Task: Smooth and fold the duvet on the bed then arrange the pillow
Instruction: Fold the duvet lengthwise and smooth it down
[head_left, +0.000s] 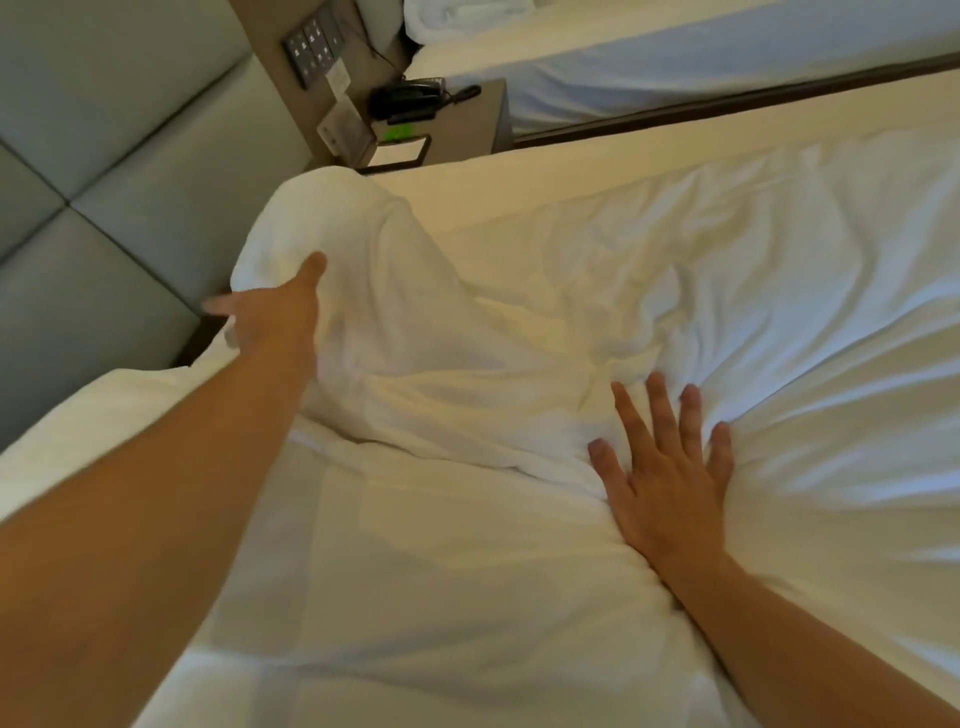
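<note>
A white duvet (753, 291) covers the bed, creased in the middle and to the right. A white pillow (363, 270) lies rumpled at the head end, against the padded headboard (104, 156). My left hand (275, 312) reaches out to the pillow's left corner, thumb on top of the fabric and fingers spread and blurred at its edge. Whether it grips the pillow is unclear. My right hand (670, 467) lies flat on the duvet with fingers spread, pressing into a fold just below the pillow.
A bedside table (462, 130) with a black telephone (410, 98) and a framed card (397, 153) stands beyond the bed. A wall switch panel (311, 47) is above it. A second bed (701, 62) with white linen lies past a dark gap.
</note>
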